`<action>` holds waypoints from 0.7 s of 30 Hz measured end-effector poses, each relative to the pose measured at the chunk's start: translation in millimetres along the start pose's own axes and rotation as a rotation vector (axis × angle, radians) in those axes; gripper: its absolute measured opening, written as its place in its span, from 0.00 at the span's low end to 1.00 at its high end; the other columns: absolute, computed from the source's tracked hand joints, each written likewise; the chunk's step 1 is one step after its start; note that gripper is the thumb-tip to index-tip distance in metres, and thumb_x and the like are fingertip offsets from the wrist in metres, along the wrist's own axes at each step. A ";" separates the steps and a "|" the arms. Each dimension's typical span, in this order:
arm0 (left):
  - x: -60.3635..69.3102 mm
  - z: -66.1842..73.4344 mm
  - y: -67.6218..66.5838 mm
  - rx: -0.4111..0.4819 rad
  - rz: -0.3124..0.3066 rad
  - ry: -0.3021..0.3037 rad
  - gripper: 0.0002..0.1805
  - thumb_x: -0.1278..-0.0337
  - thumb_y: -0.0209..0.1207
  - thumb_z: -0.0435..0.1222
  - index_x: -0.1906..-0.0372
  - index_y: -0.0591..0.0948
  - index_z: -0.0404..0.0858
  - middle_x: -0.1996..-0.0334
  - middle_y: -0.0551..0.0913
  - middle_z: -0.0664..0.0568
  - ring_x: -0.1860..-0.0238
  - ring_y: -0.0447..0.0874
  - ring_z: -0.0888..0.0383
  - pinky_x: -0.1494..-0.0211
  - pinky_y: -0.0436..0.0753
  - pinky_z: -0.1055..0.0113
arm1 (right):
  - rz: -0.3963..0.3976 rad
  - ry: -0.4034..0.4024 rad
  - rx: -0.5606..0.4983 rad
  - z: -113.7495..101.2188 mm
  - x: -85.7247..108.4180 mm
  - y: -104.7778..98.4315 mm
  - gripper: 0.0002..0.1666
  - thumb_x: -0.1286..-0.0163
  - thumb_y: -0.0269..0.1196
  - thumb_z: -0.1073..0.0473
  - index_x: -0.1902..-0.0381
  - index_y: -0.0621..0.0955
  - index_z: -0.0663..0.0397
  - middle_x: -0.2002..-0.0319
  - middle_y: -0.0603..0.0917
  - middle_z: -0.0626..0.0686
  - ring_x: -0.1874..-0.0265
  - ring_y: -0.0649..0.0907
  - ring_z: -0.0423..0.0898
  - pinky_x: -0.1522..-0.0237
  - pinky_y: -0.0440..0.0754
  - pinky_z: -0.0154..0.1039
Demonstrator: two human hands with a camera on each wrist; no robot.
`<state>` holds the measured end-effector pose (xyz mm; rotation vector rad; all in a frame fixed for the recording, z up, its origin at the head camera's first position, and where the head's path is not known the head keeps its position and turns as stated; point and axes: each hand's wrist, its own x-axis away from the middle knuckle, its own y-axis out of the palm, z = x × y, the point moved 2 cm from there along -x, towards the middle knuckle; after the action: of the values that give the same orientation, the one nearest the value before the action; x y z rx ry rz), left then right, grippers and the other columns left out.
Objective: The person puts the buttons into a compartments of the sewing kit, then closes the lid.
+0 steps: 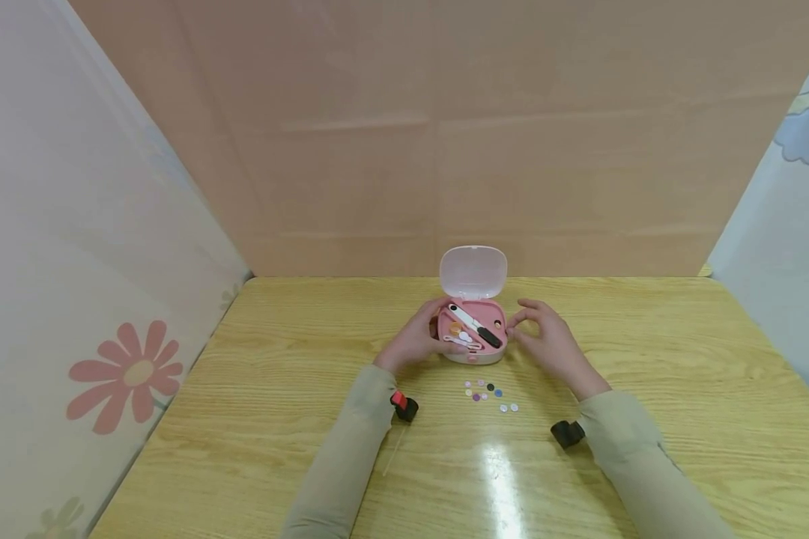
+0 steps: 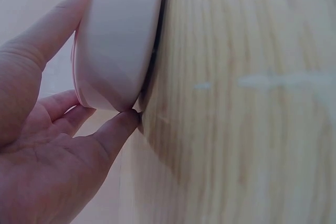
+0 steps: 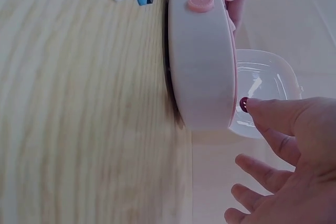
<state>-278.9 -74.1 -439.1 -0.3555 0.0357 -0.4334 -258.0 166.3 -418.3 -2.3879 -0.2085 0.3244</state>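
Note:
A small pink-and-white box (image 1: 460, 358) with its clear lid (image 1: 473, 271) raised stands on the table. In its pink tray lie a tool with a white end and black handle (image 1: 489, 337), a looped white cord (image 1: 453, 340) and a small orange piece (image 1: 455, 328). My left hand (image 1: 414, 340) grips the box's left side, thumb toward the front rim. Beside the right rim, my right hand (image 1: 549, 340) pinches a dark red button (image 3: 244, 104) between thumb and forefinger; its other fingers are spread. Several loose buttons (image 1: 476, 397) lie in front of the box.
The wood-grain table (image 1: 297, 389) meets a tan backdrop (image 1: 350, 180) behind the box. Patterned cloth walls (image 1: 135, 374) flank both sides. A black wrist camera sits on each sleeve (image 1: 620, 427). A thin pale strip (image 1: 394, 451) hangs near the left wrist.

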 end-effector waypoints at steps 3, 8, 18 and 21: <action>-0.4 -1.2 -0.4 -0.015 0.003 -0.009 0.51 0.59 0.75 0.36 0.28 0.60 0.50 0.35 0.63 0.54 0.41 0.69 0.55 0.39 0.72 0.63 | 0.016 -0.006 -0.011 -1.4 -2.5 1.7 0.05 0.35 0.64 0.64 0.65 0.82 0.61 0.36 0.67 0.68 0.36 0.63 0.69 0.38 0.57 0.66; -0.9 -2.3 -0.4 -0.017 0.003 0.009 0.50 0.59 0.75 0.37 0.28 0.61 0.49 0.36 0.64 0.55 0.42 0.71 0.57 0.41 0.73 0.65 | 0.031 0.003 -0.034 -0.9 -8.5 6.2 0.05 0.36 0.65 0.64 0.66 0.82 0.62 0.38 0.68 0.68 0.37 0.64 0.69 0.37 0.57 0.64; -1.5 -2.9 -0.7 -0.031 0.003 0.002 0.50 0.59 0.75 0.38 0.28 0.60 0.49 0.35 0.64 0.54 0.42 0.70 0.57 0.41 0.72 0.65 | 0.030 0.036 -0.042 -1.3 -14.3 15.5 0.04 0.35 0.64 0.64 0.66 0.82 0.62 0.39 0.69 0.69 0.38 0.65 0.68 0.36 0.57 0.63; -2.0 -3.8 -1.3 -0.043 0.003 0.005 0.51 0.59 0.75 0.39 0.28 0.60 0.48 0.35 0.63 0.53 0.42 0.70 0.58 0.40 0.72 0.65 | 0.042 0.044 -0.047 -1.7 -15.3 16.2 0.05 0.34 0.64 0.64 0.65 0.82 0.62 0.39 0.69 0.69 0.38 0.65 0.68 0.36 0.57 0.63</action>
<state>-281.7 -75.7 -442.3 -0.3963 0.0504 -0.4308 -271.1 149.7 -425.3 -2.4465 -0.1467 0.2888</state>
